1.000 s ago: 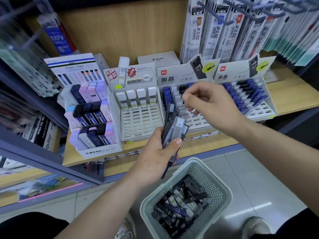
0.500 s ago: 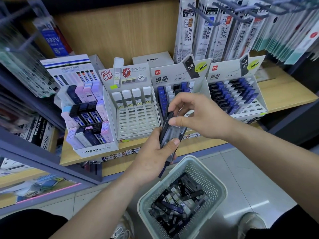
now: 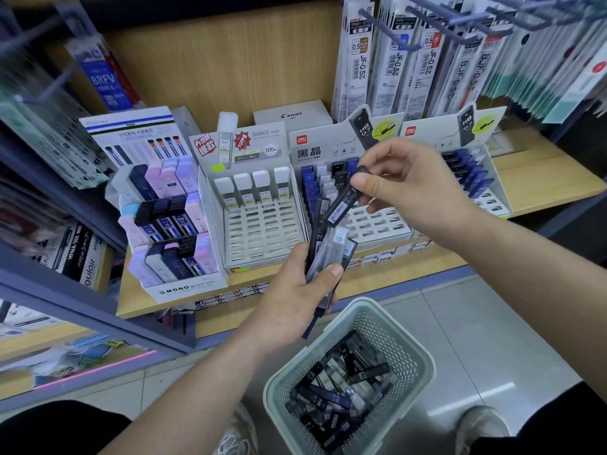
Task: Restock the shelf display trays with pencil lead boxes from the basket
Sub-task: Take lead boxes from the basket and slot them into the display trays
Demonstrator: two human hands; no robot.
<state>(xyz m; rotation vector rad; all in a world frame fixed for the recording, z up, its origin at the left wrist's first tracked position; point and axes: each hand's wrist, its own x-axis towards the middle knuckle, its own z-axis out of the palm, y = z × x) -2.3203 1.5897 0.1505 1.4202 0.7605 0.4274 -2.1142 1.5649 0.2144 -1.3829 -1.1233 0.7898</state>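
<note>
Basket: pale green mesh basket point(image 3: 414, 348) on the floor, nearest to me, below my hands.
Basket contents: a loose heap of lead boxes point(image 3: 338, 389), black, blue and clear; some read "HB 0.7".
Left hand: my left hand point(image 3: 292, 303) grips a fanned bundle of boxes point(image 3: 331, 254) above the basket, thumb pressed across the front.
Right hand: my right hand point(image 3: 417, 188) pinches one black box point(image 3: 341, 205) by its cap end; the box is tilted and its lower end meets the bundle.
Tray behind my hands: grey slotted tray point(image 3: 377, 221), header "deli", "黑晶" and "HB 0.7"; blue, white and black boxes fill its back rows, and the front slots are bare.
Right tray: a second tray point(image 3: 492, 200) with the same header, holding blue and black boxes.
White tray: middle tray point(image 3: 262, 234) with four white-capped boxes marked "100".
Left stand: tiered stand point(image 3: 187, 287) printed "MONO graph MG", holding pastel and dark cases.
Far back: a grey carton point(image 3: 292, 114) marked "PILOT"; hanging refill packets point(image 3: 361, 67) read "JF-0.5" and "BJF-0.5"; a blue packet point(image 3: 101, 80) reads "BRFV".
</note>
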